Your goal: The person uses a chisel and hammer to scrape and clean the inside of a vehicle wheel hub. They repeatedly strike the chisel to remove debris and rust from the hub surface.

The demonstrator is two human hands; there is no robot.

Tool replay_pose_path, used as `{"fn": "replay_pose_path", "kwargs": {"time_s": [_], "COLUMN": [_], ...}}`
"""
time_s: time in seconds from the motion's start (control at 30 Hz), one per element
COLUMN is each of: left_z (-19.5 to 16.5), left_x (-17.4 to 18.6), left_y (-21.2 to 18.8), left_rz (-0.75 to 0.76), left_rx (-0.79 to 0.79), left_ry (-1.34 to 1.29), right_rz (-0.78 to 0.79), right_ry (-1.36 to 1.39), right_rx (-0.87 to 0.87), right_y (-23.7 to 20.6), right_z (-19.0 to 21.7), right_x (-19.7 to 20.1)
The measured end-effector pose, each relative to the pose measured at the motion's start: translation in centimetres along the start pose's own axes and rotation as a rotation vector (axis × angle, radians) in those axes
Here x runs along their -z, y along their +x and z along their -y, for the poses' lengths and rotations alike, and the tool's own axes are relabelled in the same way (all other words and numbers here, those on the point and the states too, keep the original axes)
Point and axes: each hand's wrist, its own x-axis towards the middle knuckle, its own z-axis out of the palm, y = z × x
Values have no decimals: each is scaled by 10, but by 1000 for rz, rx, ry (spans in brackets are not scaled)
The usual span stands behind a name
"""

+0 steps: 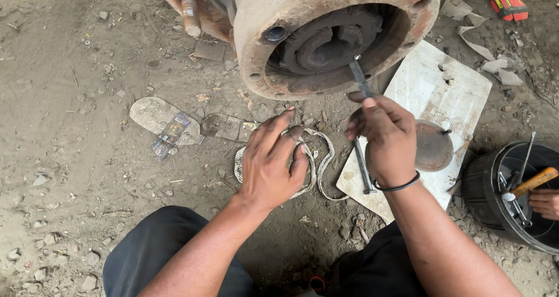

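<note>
My right hand [385, 143] pinches a slim metal rod [360, 79] between thumb and fingertips, closed tight around its lower end. The rod runs up and to the left, so that its tip sits inside the open bore of the rusty wheel hub [273, 58], against the dark greasy parts in the recess. I hold it low on the shaft, which appears to give reach into the cavity while the hand stays outside the rim.

My left hand [271, 163] holds nothing. It hangs open, fingers spread, just below the hub's lower rim and above a flat, worn gasket ring [317, 157] lying on the dirt ground [75, 157].

A long bolt [362, 169] lies at the left edge of the white board [460, 87], beneath my right wrist, within reach. A round rusty cap [434, 148] rests near the board's middle, off the dirt. Beyond the board's right edge stands a black bucket [483, 186] of tools.
</note>
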Motion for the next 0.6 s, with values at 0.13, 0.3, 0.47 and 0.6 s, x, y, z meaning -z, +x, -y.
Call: {"fn": "replay_pose_path", "kwargs": {"time_s": [0.13,0.3,0.47,0.6], "left_z": [5,2,-6,-6], "left_x": [0,17,43,63], "left_y": [-3,6,19,47], "left_rz": [-5,-80,-187,-321], "left_rx": [6,-65,-79,-111], "left_ry": [3,46,0,-79], "right_rz": [54,137,137,102], "right_ry": [234,518,748,851], "right_rx": [-335,-422,-448,-386], "right_y": [2,-8,-20,-22], "right_z": [12,33,49,56], "right_x": [2,11,11,5]}}
